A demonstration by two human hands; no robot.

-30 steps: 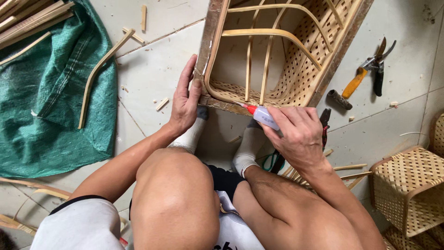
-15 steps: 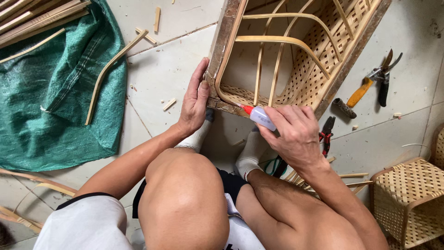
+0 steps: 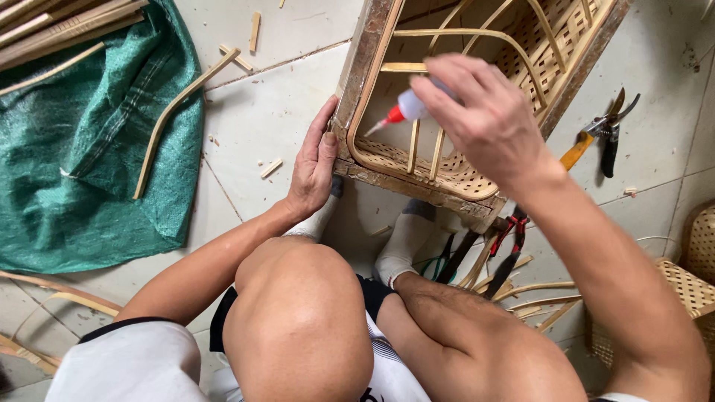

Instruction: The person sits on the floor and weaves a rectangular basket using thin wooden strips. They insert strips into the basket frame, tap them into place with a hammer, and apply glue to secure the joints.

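The right hand (image 3: 484,119) is clamped around one small white glue bottle (image 3: 411,108), its red nozzle aimed left and down toward the bent cane strip inside the basket frame (image 3: 365,67). The left hand (image 3: 314,160) lies flat, fingers together, pressed against the frame's worn wooden left edge, gripping nothing. One woven cane basket rests on the tiled floor above two white-socked feet (image 3: 406,238). One pair of pruning shears (image 3: 607,134) with an orange handle lies to the right, one green tarp (image 3: 89,149) to the left.
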